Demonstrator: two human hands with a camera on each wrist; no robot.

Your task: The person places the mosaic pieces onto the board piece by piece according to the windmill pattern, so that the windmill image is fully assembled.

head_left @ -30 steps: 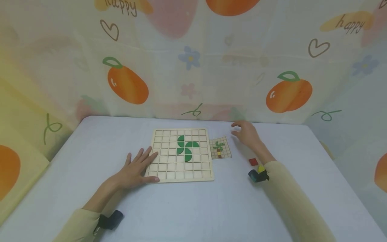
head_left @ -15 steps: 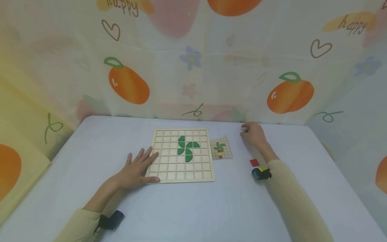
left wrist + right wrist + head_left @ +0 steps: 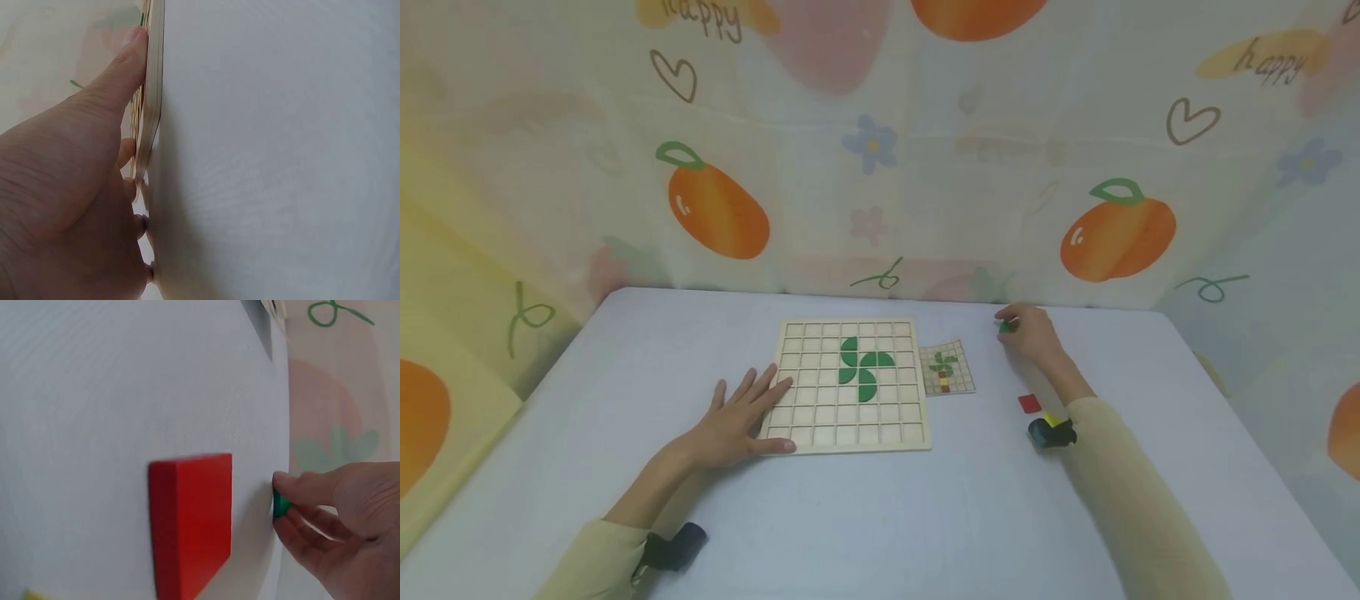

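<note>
My left hand lies with spread, straight fingers over the left edge of a wooden grid board. In the left wrist view the thumb rests along the board's edge. Several green quarter-round tiles sit in the board's cells as a pinwheel pattern. Right of the board, my right hand pinches another green tile between thumb and fingers near the table's far side. The right wrist view shows this green tile at the fingertips, partly hidden by them.
A small pattern card lies against the board's right edge. Nearer to me than the right hand are a red square tile and a yellow tile, partly covered by the wrist camera. A printed cloth hangs behind the table.
My right hand has moved slightly right and closed its thumb and fingers on a green tile, which now shows at the fingertips. The left hand and the board stay put.
</note>
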